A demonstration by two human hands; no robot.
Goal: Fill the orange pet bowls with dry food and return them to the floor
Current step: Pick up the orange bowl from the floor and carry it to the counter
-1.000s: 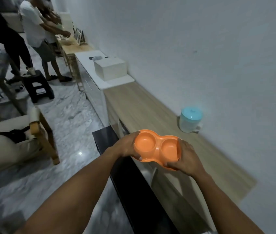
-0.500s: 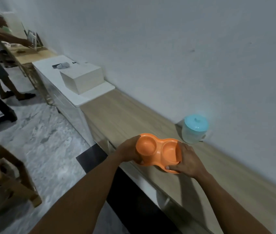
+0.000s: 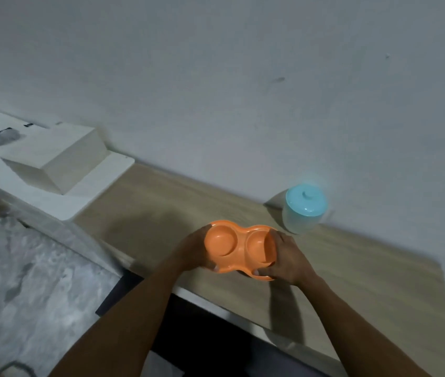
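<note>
An orange double pet bowl (image 3: 236, 244) with two round, empty wells is held just over the front part of a wooden counter (image 3: 352, 281). My left hand (image 3: 192, 253) grips its left end and my right hand (image 3: 286, 257) grips its right end, thumbs along the near rim. A pale container with a light blue lid (image 3: 305, 210) stands upright against the wall, a short way behind and right of the bowl. Whether the bowl touches the counter I cannot tell.
A white box (image 3: 58, 156) sits on a white cabinet top (image 3: 101, 178) to the left of the wooden counter. A small grey object (image 3: 5, 137) lies farther left. Marble floor (image 3: 25, 281) lies at lower left, a dark mat (image 3: 215, 336) below the counter's front edge.
Both hands have carried the orange bowl forward over the counter and lower toward it. My view has turned right toward the wall, so the people and furniture are out of frame.
</note>
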